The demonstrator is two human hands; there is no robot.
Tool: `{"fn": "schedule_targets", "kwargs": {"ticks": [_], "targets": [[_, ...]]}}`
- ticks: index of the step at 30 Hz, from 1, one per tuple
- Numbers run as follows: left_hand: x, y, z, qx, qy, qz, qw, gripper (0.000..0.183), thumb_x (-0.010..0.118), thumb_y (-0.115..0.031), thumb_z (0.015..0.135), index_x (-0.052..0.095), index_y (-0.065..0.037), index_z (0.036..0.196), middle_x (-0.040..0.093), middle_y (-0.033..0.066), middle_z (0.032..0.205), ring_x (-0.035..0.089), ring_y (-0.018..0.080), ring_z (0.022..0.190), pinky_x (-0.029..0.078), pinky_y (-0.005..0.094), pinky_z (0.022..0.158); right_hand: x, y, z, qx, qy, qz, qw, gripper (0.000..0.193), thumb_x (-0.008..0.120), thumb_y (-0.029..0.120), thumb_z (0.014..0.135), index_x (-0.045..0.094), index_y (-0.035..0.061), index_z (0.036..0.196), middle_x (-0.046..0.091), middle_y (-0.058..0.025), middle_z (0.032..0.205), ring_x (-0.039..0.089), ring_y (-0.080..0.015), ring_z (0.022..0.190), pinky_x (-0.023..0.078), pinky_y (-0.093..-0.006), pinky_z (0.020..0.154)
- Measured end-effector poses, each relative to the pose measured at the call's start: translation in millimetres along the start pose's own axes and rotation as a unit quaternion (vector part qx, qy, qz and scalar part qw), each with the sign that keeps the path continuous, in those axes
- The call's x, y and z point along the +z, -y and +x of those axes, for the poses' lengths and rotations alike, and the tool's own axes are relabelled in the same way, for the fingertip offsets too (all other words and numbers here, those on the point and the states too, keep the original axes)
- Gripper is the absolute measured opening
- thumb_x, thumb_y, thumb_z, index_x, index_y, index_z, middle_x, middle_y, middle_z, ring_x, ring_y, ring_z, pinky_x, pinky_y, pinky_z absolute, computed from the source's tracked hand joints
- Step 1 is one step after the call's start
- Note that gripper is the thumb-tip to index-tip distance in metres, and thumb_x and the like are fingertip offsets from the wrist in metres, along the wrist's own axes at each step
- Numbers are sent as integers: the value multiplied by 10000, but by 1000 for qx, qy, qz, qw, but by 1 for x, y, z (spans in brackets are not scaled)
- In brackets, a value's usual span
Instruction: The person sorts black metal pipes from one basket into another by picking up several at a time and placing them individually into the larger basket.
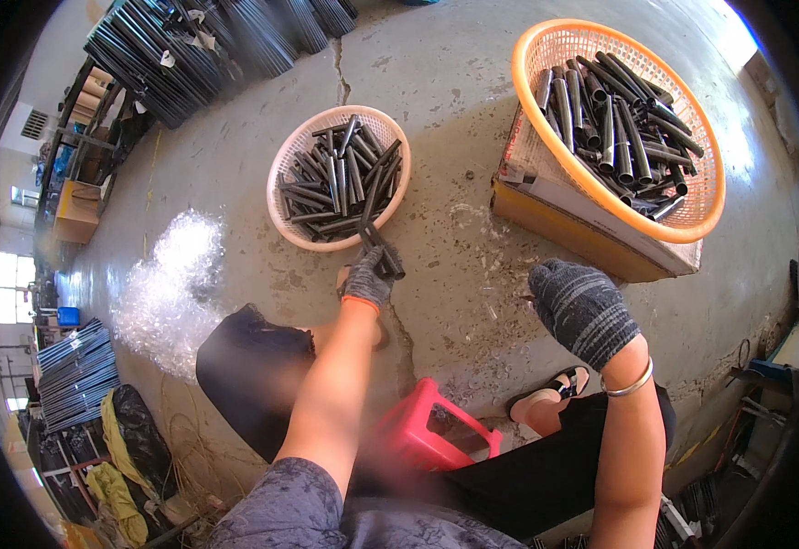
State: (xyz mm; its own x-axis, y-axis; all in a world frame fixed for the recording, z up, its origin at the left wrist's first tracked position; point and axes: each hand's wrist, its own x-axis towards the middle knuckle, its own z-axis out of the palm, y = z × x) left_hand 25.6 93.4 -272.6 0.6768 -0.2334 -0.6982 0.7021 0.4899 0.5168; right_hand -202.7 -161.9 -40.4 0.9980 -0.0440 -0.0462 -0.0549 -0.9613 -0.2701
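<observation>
My left hand [368,279], in a grey knitted glove with an orange cuff, is closed around a couple of short black tubes [388,263]. It is at the near rim of a pale pink plastic basket [278,203], which holds many similar black tubes [337,178]. To the right, my right hand [579,306], in a dark striped glove, is curled closed in front of the carton; what its fingers hold, if anything, is hidden. Beyond it, a larger orange basket [522,69], heaped with black tubes [632,128], rests tilted on a cardboard box [582,229].
A pink plastic stool [427,416] is between my legs. Clear plastic scraps [171,288] are heaped on the concrete floor to the left. Bundles of long dark tubes [157,69] stand at the far left, and another bundle [77,375] lies at the left side.
</observation>
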Motion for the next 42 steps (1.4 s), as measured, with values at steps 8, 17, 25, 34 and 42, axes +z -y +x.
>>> {"fn": "schedule_targets", "kwargs": {"ticks": [8,17,25,34,42], "targets": [[21,-9,35,-15,44,-44,998,227,597,4,835,593,-58,1053,624,99,973,599,274,851,530,430,725,0,1,3,14,4,14,1000,72,587,118,758,557,63,794,565,-140,747,585,-334,733,477,-428,632],[126,-123,121,90,189,78,975,170,582,-102,876,621,-83,1041,652,77,1012,603,252,928,496,450,857,1,1,3,31,46,37,998,81,594,129,758,562,74,808,575,-139,749,589,-344,740,482,-435,633],[81,-74,115,237,-128,619,738,278,593,-134,849,568,-36,1109,642,119,1052,601,263,976,462,386,862,4,-2,3,29,67,48,996,91,588,134,766,555,72,824,576,-146,769,594,-341,746,486,-438,638],[25,13,69,209,-65,648,729,442,672,-111,805,531,13,1205,590,138,1188,564,276,1053,432,364,933,-3,-5,-3,70,64,64,993,90,543,122,816,546,69,889,589,-158,669,608,-349,647,478,-460,569],[14,82,-20,14,179,624,761,467,669,-201,842,522,17,1228,587,139,1203,565,244,1088,446,345,935,19,-73,-46,167,-90,144,971,199,601,192,865,548,20,950,587,-188,714,583,-352,641,465,-421,590]]}}
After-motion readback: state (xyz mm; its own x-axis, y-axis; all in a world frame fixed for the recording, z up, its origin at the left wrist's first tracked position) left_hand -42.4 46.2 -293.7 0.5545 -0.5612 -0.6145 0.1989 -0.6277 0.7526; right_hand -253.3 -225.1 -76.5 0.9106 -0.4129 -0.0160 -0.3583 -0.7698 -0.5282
